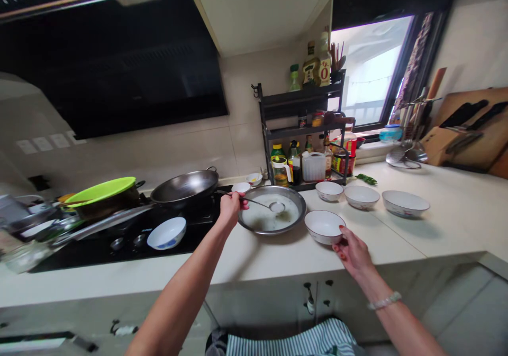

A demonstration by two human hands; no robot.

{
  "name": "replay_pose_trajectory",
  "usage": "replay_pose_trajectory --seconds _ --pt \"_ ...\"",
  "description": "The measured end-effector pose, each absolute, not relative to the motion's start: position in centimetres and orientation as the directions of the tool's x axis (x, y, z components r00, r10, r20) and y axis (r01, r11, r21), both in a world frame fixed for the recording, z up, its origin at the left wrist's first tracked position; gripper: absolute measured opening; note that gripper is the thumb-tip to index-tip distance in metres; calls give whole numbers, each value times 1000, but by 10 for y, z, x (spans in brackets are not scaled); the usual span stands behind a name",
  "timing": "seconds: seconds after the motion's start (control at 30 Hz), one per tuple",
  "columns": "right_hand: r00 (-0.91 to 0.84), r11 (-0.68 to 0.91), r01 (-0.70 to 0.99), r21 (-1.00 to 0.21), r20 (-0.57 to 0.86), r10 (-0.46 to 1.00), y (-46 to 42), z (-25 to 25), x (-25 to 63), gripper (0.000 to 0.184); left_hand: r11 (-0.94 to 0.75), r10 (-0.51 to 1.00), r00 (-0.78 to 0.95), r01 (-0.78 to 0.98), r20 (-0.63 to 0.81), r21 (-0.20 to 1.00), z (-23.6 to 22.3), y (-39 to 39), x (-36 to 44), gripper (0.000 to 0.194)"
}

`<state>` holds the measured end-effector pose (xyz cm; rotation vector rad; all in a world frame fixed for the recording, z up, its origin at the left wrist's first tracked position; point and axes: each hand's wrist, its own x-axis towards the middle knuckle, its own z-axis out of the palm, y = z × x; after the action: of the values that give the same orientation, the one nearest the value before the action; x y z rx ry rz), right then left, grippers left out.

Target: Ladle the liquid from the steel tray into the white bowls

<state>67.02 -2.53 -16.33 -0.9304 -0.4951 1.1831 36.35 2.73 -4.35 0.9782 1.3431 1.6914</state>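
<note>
Head view: left hand (232, 209) curled round handle of ladle (277, 207) at left rim of metal basin (273, 232), cup inside it; right hand (354, 249) pinches right side of white bowl (324, 227), just right of basin; counter (273, 261) strip runs between both and near edge, three bowls (362, 197) stand far and right

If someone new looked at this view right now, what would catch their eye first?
Probably the bright green basin at left, over the stove. Next comes the steel basin of cloudy liquid mid-counter, where the left hand holds a ladle. Just right of that, the right hand holds a white bowl by its side.
</note>
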Motion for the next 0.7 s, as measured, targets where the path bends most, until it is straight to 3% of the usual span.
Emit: replay_pose_trajectory --seconds 0.47,0.7 --pt "350 53 -533 -845 -163 923 -23 -156 669 39 -144 915 -392 -104 93 984 -46 36 372 22" --pt "416 26 -477 -878 -200 887 -4 -153 676 28 -132 906 -414 -67 93 989 -48 36 365 20"
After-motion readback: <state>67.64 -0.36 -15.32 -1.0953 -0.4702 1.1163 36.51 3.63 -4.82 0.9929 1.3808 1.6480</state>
